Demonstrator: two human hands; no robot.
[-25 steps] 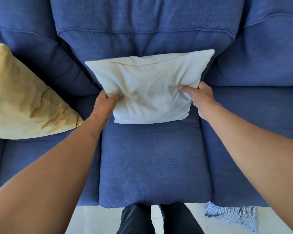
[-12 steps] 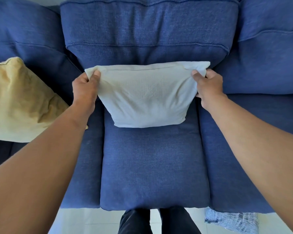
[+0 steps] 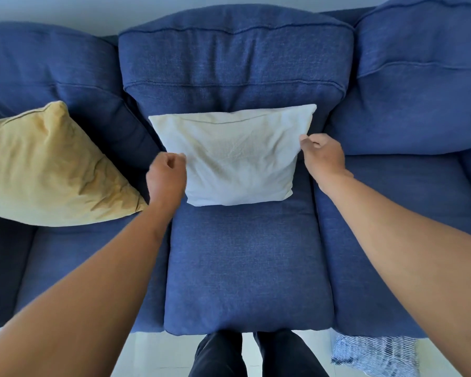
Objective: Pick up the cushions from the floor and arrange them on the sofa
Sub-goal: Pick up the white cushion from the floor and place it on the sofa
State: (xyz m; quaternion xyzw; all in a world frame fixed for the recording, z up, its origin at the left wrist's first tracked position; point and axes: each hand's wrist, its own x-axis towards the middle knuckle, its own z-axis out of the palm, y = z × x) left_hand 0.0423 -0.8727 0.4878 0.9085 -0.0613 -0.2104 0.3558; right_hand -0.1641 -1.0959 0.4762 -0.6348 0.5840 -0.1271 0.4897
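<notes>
A white cushion [image 3: 237, 156] leans upright against the backrest of the blue sofa [image 3: 245, 268], on its middle seat. A yellow cushion [image 3: 46, 167] lies tilted on the left seat. My left hand [image 3: 166, 178] sits at the white cushion's lower left edge, fingers curled into a loose fist with nothing in them. My right hand [image 3: 321, 156] is at the cushion's right edge, fingers curled too, its fingertips just touching the fabric. A blue-and-white striped fabric piece [image 3: 373, 355] lies on the floor under the sofa's front right, partly hidden.
My legs in dark trousers [image 3: 256, 355] stand on the pale tiled floor [image 3: 152, 352] right against the sofa's front edge. The right seat of the sofa [image 3: 408, 227] bears no cushion. A pale wall runs behind the backrest.
Both hands let go of the white cushion's top corners and dropped to its sides with fingers curled. The cushion now rests on its own against the backrest.
</notes>
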